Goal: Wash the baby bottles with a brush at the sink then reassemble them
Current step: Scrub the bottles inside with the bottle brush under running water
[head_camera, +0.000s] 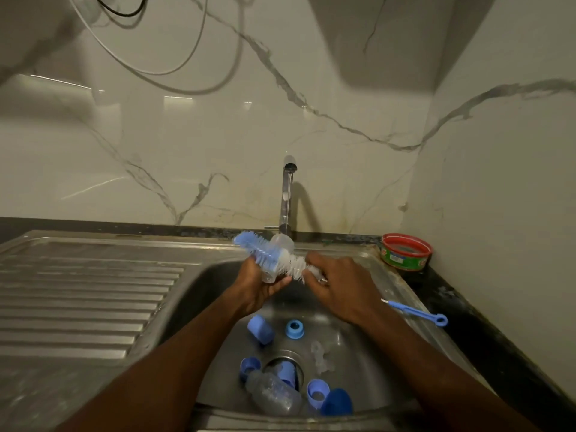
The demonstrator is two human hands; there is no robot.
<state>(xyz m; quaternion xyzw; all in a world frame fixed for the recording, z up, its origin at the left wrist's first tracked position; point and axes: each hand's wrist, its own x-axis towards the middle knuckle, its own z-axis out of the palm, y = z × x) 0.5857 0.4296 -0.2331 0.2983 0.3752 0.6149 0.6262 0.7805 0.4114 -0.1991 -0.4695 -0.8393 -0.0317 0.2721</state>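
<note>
Two hands meet above the steel sink [367,263], in front of the tap [286,198], from which a thin stream of water runs. The left hand [258,283] curls its fingers round a clear baby bottle [277,254], which stands roughly upright with its long axis tilted a little away from the person; which end is uppermost I cannot tell. The right hand [338,285] grips the handle of the bottle brush [271,254], fingers closed tight round it. The brush lies nearly level across the front of the bottle, its long axis running from the right hand up and to the left, white bristles nearest the hand and the blue bristled tip pointing up-left past the bottle. Down in the basin a second clear bottle [274,392] lies on its side, neck pointing up-left toward the drain [282,363]. Around it I count six blue parts: a cap [260,329] on its side, a screw ring [293,328] beside it, another ring [249,366] at the bottle's neck, a blue piece [286,372] over the drain, a ring [317,392] at the front and a darker domed cap [338,402] touching it. Two clear teats [322,357] seem to lie right of the drain, though they are blurred. On the sink's right rim a thin blue nipple brush [417,313] lies with its loop end pointing right. One round red-and-green tub [405,251] sits in the back corner of the dark counter.
</note>
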